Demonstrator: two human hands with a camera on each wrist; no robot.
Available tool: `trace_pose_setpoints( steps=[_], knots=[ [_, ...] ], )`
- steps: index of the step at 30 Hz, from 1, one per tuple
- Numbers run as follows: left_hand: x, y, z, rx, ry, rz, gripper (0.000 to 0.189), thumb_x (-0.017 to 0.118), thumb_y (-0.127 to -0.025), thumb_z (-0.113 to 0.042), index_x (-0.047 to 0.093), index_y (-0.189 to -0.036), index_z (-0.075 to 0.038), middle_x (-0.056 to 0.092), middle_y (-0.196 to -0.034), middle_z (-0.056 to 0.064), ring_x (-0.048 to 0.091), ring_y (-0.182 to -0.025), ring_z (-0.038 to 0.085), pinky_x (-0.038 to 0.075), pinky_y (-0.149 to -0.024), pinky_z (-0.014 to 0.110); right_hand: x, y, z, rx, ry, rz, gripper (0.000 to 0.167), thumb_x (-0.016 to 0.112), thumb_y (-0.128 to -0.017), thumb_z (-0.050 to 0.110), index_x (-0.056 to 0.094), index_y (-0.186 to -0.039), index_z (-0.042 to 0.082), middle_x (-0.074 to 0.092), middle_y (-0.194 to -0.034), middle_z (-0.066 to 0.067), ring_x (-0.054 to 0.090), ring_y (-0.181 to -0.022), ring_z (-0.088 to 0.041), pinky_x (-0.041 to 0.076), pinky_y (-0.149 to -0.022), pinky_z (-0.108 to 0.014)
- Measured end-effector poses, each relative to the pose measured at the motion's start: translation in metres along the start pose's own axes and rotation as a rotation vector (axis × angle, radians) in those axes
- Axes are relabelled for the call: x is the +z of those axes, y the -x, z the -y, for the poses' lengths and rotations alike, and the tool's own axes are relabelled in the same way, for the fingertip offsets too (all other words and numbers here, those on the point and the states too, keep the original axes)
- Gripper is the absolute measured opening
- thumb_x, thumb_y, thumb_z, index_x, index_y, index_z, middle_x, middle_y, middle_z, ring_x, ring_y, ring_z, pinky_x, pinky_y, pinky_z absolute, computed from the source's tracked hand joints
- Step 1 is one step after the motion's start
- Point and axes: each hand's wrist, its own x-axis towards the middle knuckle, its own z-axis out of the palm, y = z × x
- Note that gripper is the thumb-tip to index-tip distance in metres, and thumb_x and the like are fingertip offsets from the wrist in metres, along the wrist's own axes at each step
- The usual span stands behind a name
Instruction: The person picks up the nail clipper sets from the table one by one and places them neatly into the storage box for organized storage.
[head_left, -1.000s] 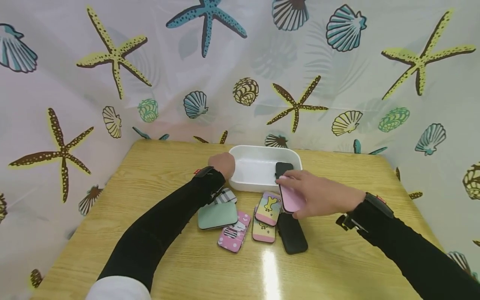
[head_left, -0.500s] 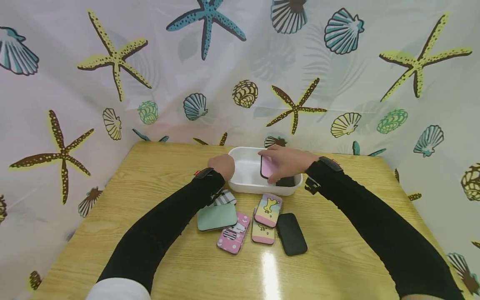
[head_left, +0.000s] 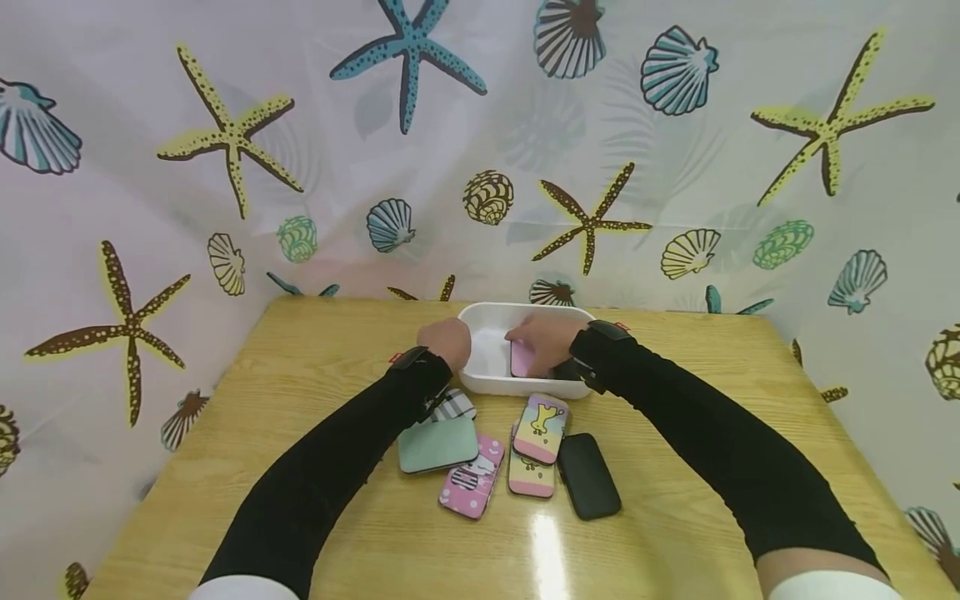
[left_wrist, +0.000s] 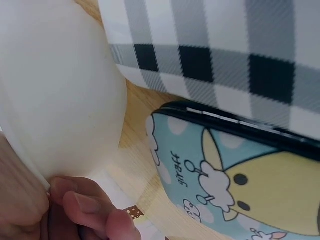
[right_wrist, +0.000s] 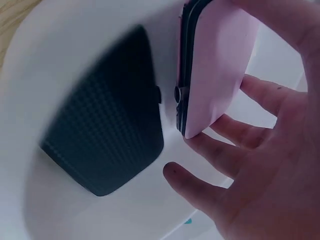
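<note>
My left hand grips the left end of a white plastic tub, its fingers curled over the rim in the left wrist view. Inside the tub, my right hand holds a small pink case between thumb and fingers. The case has a black edge with a round catch and stands tilted in the right wrist view. Beside it, a black textured case lies in the tub's right end. My right forefinger is extended, pointing past the pink case's lower corner.
In front of the tub lie a checked case, a grey-green case, a pink dotted case, two stacked giraffe cases and a black case. A blue giraffe-print case shows beside the checked one. A patterned curtain hangs behind.
My right hand has carried the pink case from above the tub's front right edge leftward and down into the tub. My left hand has stayed on the tub's left end.
</note>
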Motion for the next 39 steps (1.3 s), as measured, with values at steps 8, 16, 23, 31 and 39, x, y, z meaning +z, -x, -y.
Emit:
trace_pose_setpoints(
  steps=[8, 16, 23, 31, 39],
  knots=[
    [-0.001, 0.004, 0.000, 0.016, 0.010, -0.015, 0.025, 0.049, -0.104, -0.015, 0.072, -0.100, -0.006, 0.069, -0.094, 0.006, 0.060, -0.076, 0.020, 0.057, -0.077, 0.039, 0.004, -0.003, -0.001, -0.002, 0.023, 0.059, 0.073, 0.074, -0.088, 0.041, 0.047, -0.151, 0.016, 0.055, -0.141, -0.013, 0.052, -0.120, -0.024, 0.039, -0.110, -0.044],
    [-0.001, 0.005, 0.001, 0.015, 0.012, -0.017, 0.025, 0.049, -0.104, -0.015, 0.072, -0.099, -0.007, 0.070, -0.094, 0.006, 0.061, -0.077, 0.020, 0.056, -0.078, 0.040, 0.008, -0.006, -0.004, 0.019, 0.039, 0.055, 0.070, 0.077, -0.085, 0.042, 0.052, -0.147, 0.019, 0.059, -0.137, -0.011, 0.054, -0.115, -0.024, 0.041, -0.109, -0.045],
    [0.001, 0.001, 0.000, 0.007, 0.012, -0.006, 0.025, 0.049, -0.105, -0.016, 0.072, -0.100, -0.007, 0.069, -0.093, 0.006, 0.061, -0.076, 0.020, 0.056, -0.076, 0.039, 0.008, -0.005, -0.005, 0.022, 0.033, 0.061, 0.073, 0.079, -0.083, 0.041, 0.052, -0.147, 0.019, 0.058, -0.138, -0.010, 0.053, -0.116, -0.024, 0.040, -0.110, -0.045],
    [0.005, -0.003, -0.001, -0.003, 0.018, -0.008, 0.025, 0.048, -0.105, -0.017, 0.072, -0.101, -0.007, 0.069, -0.093, 0.005, 0.062, -0.076, 0.019, 0.058, -0.073, 0.039, 0.006, -0.002, -0.001, 0.039, 0.021, 0.111, 0.070, 0.078, -0.086, 0.036, 0.051, -0.148, 0.019, 0.058, -0.136, -0.010, 0.053, -0.113, -0.024, 0.040, -0.109, -0.045],
    [0.006, -0.007, 0.000, -0.016, 0.041, 0.001, 0.025, 0.048, -0.105, -0.017, 0.071, -0.101, -0.007, 0.069, -0.094, 0.005, 0.061, -0.077, 0.019, 0.057, -0.076, 0.040, 0.015, -0.009, -0.011, 0.025, 0.024, 0.086, 0.067, 0.076, -0.087, 0.028, 0.050, -0.149, 0.020, 0.057, -0.141, -0.012, 0.053, -0.116, -0.024, 0.039, -0.111, -0.046]
  ],
)
